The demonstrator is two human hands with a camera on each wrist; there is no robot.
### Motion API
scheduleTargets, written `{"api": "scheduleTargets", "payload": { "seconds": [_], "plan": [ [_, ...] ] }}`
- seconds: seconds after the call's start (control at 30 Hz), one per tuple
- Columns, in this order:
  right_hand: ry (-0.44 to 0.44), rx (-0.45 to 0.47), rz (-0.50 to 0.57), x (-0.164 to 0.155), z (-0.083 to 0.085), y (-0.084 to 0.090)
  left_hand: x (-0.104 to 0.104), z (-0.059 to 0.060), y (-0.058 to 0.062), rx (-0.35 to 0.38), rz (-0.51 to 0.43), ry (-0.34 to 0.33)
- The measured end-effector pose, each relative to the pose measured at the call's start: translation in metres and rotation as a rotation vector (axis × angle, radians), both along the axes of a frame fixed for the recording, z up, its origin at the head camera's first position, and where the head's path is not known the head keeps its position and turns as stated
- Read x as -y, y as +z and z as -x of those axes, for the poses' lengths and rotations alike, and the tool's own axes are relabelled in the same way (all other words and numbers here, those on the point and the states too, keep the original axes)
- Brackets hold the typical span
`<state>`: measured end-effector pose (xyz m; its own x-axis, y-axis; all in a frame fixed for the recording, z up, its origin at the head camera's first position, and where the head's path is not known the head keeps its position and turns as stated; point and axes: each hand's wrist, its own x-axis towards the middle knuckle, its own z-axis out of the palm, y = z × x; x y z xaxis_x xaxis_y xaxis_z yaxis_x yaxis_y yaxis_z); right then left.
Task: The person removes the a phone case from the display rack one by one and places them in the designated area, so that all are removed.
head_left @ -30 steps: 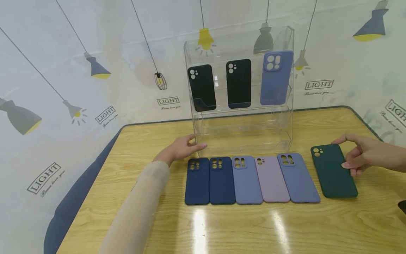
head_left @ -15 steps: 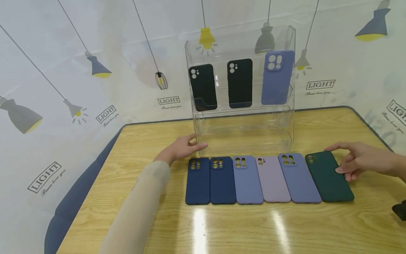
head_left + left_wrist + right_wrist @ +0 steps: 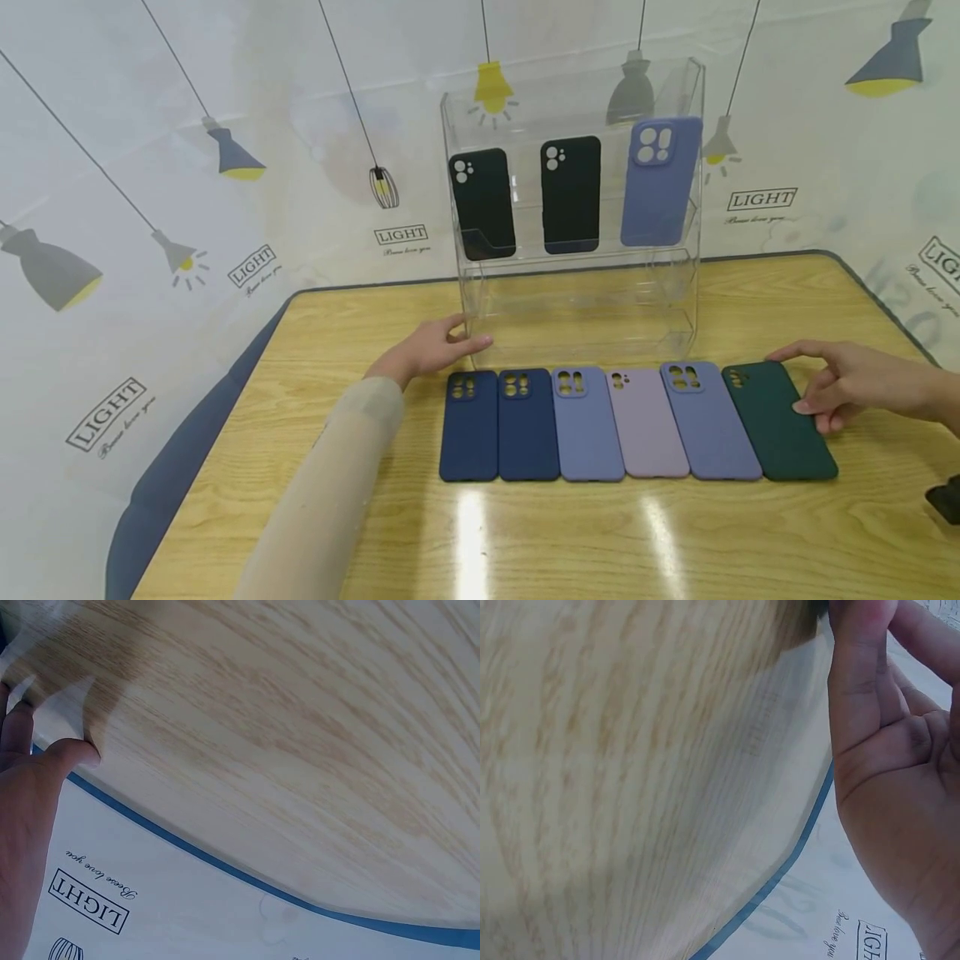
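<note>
Fingers: right hand (image 3: 855, 385) loosely spread, tips touching the dark green case's (image 3: 780, 423) 3 o'clock edge. Left hand (image 3: 429, 350) extended, touching the clear acrylic rack (image 3: 577, 292) at its 7 o'clock corner. Green case lies flat on the table (image 3: 600, 542), right end of the case row.

Left hand (image 3: 26, 795) at frame's left, fingers (image 3: 75, 752) on wooden table (image 3: 285, 735), blue edge (image 3: 225, 866)

cases (image 3: 585, 425) on table (image 3: 375, 533), before stand (image 3: 577, 292)
</note>
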<state>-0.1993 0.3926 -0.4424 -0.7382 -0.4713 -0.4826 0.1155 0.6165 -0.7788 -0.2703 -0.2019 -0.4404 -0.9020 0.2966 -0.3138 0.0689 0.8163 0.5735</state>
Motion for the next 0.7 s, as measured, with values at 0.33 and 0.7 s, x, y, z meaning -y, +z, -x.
{"api": "scheduleTargets", "payload": {
  "seconds": [0.33,0.7],
  "plan": [
    [0.003,0.011,-0.019,0.002,-0.002,0.001,0.0,0.001,0.001,-0.004,0.0,0.0],
    [-0.024,-0.034,-0.127,0.012,0.012,0.037,0.0,0.0,0.002,0.004,-0.002,-0.005]
  ]
}}
